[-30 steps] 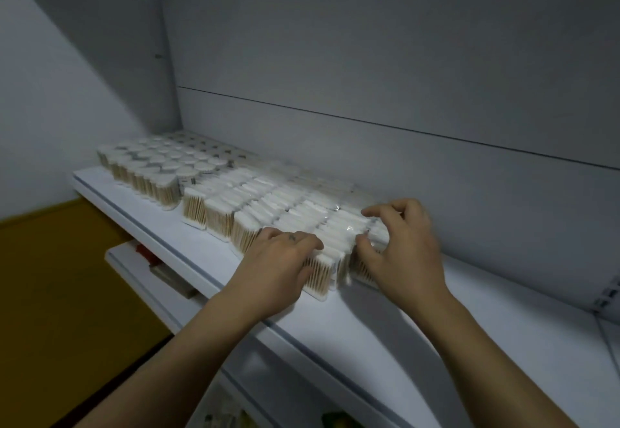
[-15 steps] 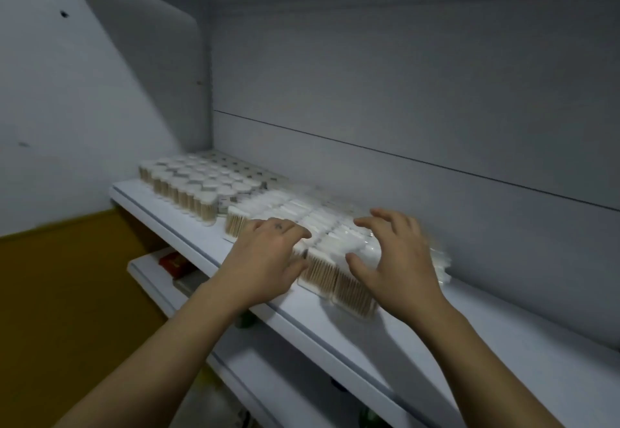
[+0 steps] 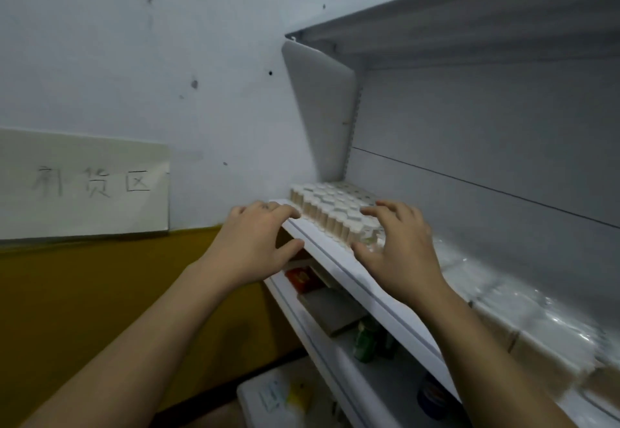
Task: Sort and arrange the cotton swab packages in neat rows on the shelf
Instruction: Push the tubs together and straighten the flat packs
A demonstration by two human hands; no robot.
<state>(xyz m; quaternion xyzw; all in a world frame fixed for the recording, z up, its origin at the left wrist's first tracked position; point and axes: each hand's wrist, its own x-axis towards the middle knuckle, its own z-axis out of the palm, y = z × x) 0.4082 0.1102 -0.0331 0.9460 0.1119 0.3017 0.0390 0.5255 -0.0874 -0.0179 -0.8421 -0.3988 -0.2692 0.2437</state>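
Centrally, both hands are held with fingers spread and nothing gripped: the left hand [image 3: 256, 241] at the front edge of the shelf [image 3: 335, 256], the right hand [image 3: 401, 253] over the cotton swab packages [image 3: 330, 214], which are ranged in rows mid-frame.

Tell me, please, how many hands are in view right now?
2. The left hand is at the left front corner of the shelf, beside the cotton swab containers; the right hand is spread over their near end. Neither plainly grips anything.
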